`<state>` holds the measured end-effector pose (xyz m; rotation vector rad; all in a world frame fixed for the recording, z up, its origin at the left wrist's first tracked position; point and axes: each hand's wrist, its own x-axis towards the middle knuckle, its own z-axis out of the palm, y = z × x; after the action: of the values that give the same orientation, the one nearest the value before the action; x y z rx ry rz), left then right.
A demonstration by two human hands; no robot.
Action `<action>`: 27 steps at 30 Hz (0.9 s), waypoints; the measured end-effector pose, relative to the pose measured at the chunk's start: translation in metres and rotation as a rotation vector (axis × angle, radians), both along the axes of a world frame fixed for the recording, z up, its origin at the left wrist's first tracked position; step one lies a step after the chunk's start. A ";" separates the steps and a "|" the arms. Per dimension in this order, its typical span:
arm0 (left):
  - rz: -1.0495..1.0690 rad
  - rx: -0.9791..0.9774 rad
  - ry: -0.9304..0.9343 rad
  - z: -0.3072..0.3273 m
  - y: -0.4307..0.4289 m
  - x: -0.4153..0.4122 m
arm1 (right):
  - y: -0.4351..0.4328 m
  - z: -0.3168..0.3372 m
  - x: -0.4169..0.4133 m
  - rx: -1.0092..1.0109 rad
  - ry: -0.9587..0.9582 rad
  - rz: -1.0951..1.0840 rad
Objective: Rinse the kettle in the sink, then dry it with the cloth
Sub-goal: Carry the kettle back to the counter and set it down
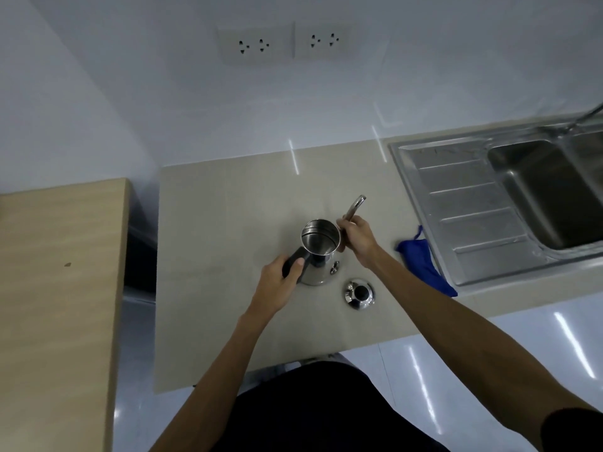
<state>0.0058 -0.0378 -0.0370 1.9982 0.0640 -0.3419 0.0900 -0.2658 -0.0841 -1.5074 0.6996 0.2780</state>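
Observation:
A steel kettle (318, 247) stands upright and open-topped on the beige counter (228, 223). My left hand (282, 280) grips its black handle on the left side. My right hand (357, 238) holds the long curved spout on the kettle's right, its tip pointing up and away. The kettle's round steel lid (359, 293) with a black knob lies on the counter just in front of the kettle. A blue cloth (422, 261) lies crumpled at the counter's right, against the sink's drainboard. The steel sink (456, 197) is at the right, its basin (551, 197) beyond the ribbed drainboard.
A tap (584, 117) reaches over the basin from the far right. A wooden surface (58, 272) stands to the left, separated from the counter by a dark gap. Two wall sockets (287, 44) sit above the counter. The counter's front edge is close to my body.

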 end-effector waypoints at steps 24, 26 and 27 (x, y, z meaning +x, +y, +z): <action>-0.010 0.023 0.059 0.004 -0.002 -0.008 | -0.043 -0.013 -0.157 -0.750 -0.141 0.661; 0.021 0.011 0.053 0.004 -0.002 -0.010 | -0.043 -0.013 -0.159 -0.746 -0.181 0.598; 0.034 0.011 0.042 0.004 -0.002 -0.010 | -0.043 -0.009 -0.160 -0.734 -0.198 0.568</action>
<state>-0.0047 -0.0403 -0.0325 1.9992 0.1261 -0.3626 -0.0701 -0.3090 -0.0926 -2.3957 0.1892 0.3064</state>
